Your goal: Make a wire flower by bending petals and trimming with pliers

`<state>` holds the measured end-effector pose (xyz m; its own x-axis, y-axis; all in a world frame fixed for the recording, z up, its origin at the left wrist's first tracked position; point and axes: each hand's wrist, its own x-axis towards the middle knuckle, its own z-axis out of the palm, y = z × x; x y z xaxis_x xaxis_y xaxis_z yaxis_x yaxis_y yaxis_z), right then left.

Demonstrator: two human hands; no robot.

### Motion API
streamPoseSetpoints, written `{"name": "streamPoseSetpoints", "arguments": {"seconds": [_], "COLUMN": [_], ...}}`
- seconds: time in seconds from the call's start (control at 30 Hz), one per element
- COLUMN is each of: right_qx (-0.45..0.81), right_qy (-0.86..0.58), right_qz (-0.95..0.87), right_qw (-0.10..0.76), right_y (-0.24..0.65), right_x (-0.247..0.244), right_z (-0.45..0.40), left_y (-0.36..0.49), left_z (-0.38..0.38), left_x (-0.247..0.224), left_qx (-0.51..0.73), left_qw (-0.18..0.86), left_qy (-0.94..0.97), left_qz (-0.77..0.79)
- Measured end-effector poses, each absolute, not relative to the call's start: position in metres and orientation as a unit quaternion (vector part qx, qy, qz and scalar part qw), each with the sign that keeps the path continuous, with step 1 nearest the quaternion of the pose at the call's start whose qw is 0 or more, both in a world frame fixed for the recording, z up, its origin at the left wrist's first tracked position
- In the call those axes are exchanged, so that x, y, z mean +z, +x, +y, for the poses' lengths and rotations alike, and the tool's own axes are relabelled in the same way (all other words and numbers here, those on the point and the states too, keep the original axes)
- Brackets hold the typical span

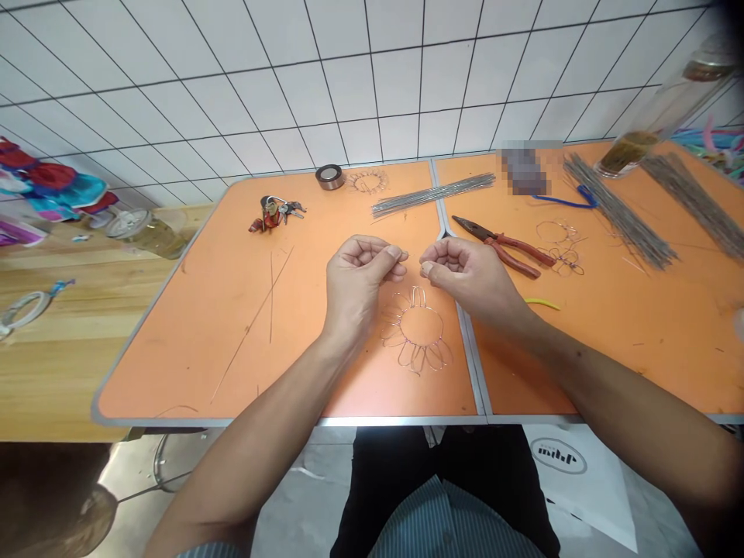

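Observation:
My left hand (365,271) is closed in a pinch, thumb against the curled fingers, above the orange table (191,310). Close beside it, my right hand (462,267) is pinched too, with a small gap between the two sets of fingertips. Whatever they grip, if anything, is too small to make out. Just below them a flower-shaped wire piece (419,346) lies flat, its thin loops set around a ring. Pliers with red handles (514,246) rest beyond my right hand, jaws pointing left. Loose wires (249,329) lie crossed to the left.
A wire bundle (433,195), a tape roll (330,177) and keys (284,209) lie toward the back. More wire bundles (619,209) and a glass bottle (631,151) are at right, near small wire shapes (566,260). A metal seam (468,349) crosses the table.

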<state>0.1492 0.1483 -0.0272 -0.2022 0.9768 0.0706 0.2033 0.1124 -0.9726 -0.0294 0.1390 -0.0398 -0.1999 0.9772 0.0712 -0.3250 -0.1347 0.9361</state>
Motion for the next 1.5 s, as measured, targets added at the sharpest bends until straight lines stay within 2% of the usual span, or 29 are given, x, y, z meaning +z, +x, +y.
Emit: {"name": "streamPoseSetpoints", "arguments": {"seconds": [0.37,0.9,1.23,1.5], "right_qx": [0.418,0.391,0.464,0.456], "right_qy": [-0.470,-0.461,-0.451,-0.452], "right_qz": [-0.634,-0.659,-0.623,-0.639], "right_qw": [0.449,0.447,0.440,0.424], "right_y": [0.146,0.148,0.156,0.156], "right_x": [-0.034,-0.038,-0.018,-0.019], "right_z": [0.147,0.148,0.152,0.152], "left_y": [-0.029,-0.025,-0.028,-0.029], "left_z": [0.139,0.138,0.138,0.139], "left_x": [-0.037,-0.043,-0.040,-0.042], "left_qx": [0.639,0.633,0.611,0.608], "left_qw": [0.552,0.531,0.547,0.550], "left_qy": [0.349,0.385,0.393,0.395], "left_qz": [0.407,0.412,0.416,0.416]}}
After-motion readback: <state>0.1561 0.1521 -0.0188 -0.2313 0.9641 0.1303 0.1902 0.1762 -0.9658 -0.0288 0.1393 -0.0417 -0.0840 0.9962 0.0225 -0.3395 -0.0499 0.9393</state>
